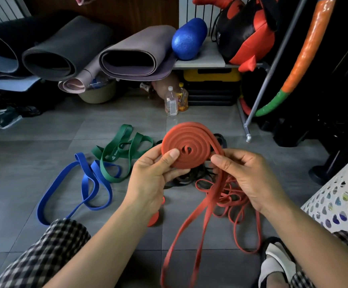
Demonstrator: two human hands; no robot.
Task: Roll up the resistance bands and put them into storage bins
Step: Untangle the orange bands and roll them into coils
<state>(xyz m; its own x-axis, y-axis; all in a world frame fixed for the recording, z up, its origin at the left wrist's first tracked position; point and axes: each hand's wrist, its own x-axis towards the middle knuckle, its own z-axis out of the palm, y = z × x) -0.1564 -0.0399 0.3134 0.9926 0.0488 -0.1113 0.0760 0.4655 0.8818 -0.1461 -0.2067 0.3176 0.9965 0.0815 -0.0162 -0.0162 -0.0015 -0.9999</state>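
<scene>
red band coil [186, 146] mid-frame, flat face to camera | left hand [154, 175] pinches coil | right hand [245, 175] pinches loose tail [200, 215] running lower-centre, feeding coil's right edge

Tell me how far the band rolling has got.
No finished roll clearly shows; what the white bin holds is unclear. In hand: the left hand holds a partly wound red coil, the right hand pinches its loose tail. Left: blue band, green band, black bands and thin red bands lie unrolled.
</scene>
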